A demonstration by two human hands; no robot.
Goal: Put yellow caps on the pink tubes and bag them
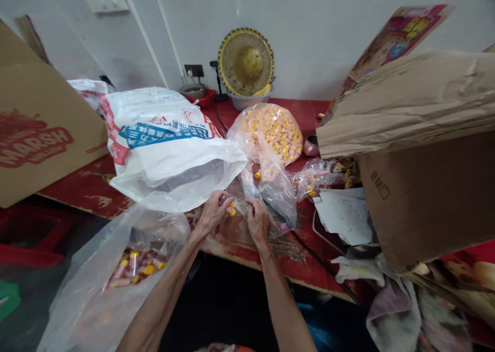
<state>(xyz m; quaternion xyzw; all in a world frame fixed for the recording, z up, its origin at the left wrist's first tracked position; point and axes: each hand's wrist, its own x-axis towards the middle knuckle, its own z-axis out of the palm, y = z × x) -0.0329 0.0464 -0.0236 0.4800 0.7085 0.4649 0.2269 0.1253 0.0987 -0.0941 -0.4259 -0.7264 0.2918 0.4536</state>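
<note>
At the far left, a printed cardboard box stood by the red counter. Below and to its right, an open clear bag held many pink-and-yellow pieces at the front of the counter. A white printed sack lay behind that bag. Next came the left hand, its grip curled around a few small yellow-tipped pieces. Just beside it, the right hand rested its bent fingers at the loose plastic of a large clear bag, filled with more such pieces; whether that grip pinched the film, I could not tell. Farther right lay white papers, beside an open brown carton.
</note>
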